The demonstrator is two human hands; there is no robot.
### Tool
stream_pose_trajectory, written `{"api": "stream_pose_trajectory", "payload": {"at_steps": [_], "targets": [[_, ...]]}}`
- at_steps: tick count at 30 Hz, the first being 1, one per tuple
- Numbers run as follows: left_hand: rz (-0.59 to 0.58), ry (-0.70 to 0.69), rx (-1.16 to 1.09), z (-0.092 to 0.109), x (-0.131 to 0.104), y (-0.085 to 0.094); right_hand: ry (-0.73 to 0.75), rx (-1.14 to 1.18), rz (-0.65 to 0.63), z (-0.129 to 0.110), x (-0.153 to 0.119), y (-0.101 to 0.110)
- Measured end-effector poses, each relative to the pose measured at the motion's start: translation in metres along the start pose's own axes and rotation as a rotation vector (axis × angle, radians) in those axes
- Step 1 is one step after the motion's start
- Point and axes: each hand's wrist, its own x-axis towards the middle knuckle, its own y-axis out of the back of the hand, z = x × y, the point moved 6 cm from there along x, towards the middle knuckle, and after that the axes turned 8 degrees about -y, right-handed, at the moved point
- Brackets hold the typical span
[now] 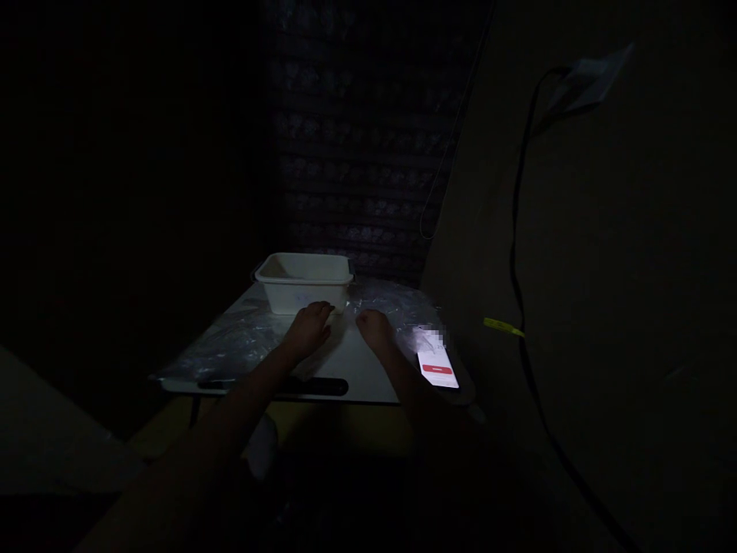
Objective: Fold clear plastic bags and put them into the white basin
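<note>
Cream rectangular plastic tub (302,298): upright at 11 o'clock on the white, round-cornered tabletop (365,376), twelve being its far edge; presumably set there for easy reach.
Bare left hand (309,326): just in front of the tub, fingers loosely open; no held thing shows.
Bare right hand (375,330): curled, near the middle; whether it pinches anything, I cannot tell.
Clear crinkled plastic film (236,347): at nine and two o'clock, probably sideways to give the hands room.
Lit rectangular smartphone (438,369): four o'clock, screen up, perhaps for glancing at.

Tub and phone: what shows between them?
In the head view, the right hand and clear plastic show between the tub and the phone.
</note>
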Motion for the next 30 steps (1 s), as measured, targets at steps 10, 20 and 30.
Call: {"api": "stream_pose_trajectory", "payload": {"at_steps": [10,20,30], "targets": [[0.217,-0.063,-0.222,0.037,0.023,0.003,0.199,0.465,0.084,0.004,-0.019,0.054],[0.2,0.442,-0.71,0.021,0.014,0.003,0.246,0.671,0.123,0.002,-0.029,0.031],[0.253,0.761,-1.109,0.007,-0.002,-0.003,0.215,0.388,0.031,0.002,-0.032,0.019]]}}
